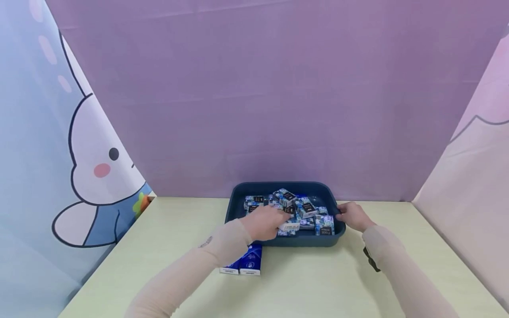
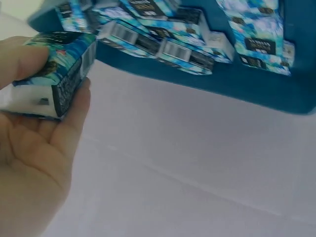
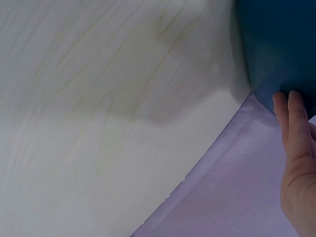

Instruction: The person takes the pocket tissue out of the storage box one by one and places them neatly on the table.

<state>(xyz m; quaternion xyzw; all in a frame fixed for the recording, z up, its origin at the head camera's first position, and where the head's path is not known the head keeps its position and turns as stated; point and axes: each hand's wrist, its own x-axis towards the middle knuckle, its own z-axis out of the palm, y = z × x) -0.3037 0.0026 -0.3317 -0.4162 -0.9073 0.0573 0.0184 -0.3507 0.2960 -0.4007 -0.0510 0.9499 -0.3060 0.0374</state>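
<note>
My left hand [image 1: 267, 222] is over the front of a dark blue tray [image 1: 314, 240]. It grips a small blue floral box [image 2: 61, 64], thumb on top and fingers underneath, as the left wrist view shows. Several similar floral boxes [image 1: 305, 207] lie loosely piled inside the tray, some tilted on others. At the tray's right end, my right hand [image 1: 354, 215] holds the rim. Two fingers [image 3: 295, 118] lie along the outer wall in the right wrist view, with the thumb mostly hidden there.
Two dark blue packs with white ends [image 1: 250, 260] lie side by side just in front of the tray, partly covered by the left sleeve. The pale table [image 1: 302, 287] meets a purple cloth backdrop [image 1: 278, 110] behind the tray. Printed cloths hang at both sides.
</note>
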